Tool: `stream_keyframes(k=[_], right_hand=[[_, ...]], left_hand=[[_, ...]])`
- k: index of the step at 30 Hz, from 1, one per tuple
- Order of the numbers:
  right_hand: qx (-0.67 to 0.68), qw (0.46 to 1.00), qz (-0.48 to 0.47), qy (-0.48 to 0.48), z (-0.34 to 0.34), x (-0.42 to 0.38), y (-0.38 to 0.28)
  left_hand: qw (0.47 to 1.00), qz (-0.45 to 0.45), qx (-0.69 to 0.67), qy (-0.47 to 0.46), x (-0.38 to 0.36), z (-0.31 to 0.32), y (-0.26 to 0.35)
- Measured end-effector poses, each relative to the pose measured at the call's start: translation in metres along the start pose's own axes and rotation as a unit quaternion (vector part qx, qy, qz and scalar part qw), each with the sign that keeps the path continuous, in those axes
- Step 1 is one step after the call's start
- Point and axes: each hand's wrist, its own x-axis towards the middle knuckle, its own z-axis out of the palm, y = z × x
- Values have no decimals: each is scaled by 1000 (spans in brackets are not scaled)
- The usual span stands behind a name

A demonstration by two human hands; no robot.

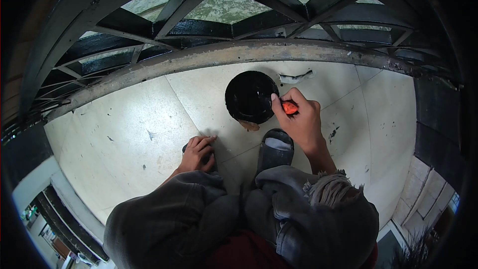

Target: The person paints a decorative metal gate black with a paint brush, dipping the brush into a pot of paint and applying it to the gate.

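Observation:
My right hand [301, 119] is closed round an orange handle [290, 107] at the right rim of a round black container [251, 97]. Whatever lies beyond the handle is hidden by my fingers or dark against the container. The container stands on the pale tiled floor, its inside black and glossy. A small brown piece [249, 126] shows at its lower edge. Down to the left, my left hand [199, 153] rests by my left foot with its fingers bent; whether it holds anything is hidden.
A black metal lattice [231, 31] rises from a worn ledge [209, 60] beyond the floor. A white scrap with black marks [296, 77] lies right of the container. My right shoe [276, 152] is just below the container. Dark spots mark the tiles [139, 119].

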Motion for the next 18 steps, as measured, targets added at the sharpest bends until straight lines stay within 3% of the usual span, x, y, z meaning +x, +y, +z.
stream_keyframes(k=[5, 11, 14, 17, 18], right_hand=[[-30, 998, 9, -57, 15, 6, 16], [20, 1000, -16, 17, 3, 3, -1], [-63, 990, -122, -13, 10, 0, 5], [27, 996, -76, 42, 6, -5, -6], [23, 994, -101, 41, 11, 0, -6]], left_hand=[[1000, -8, 3, 3, 1, 1, 0], [1000, -2, -6, 3, 1, 1, -1], [1000, -1, -3, 6, 1, 0, -1], [1000, -1, -8, 2, 1, 0, 0], [1000, 0, -4, 0, 1, -1, 0]])
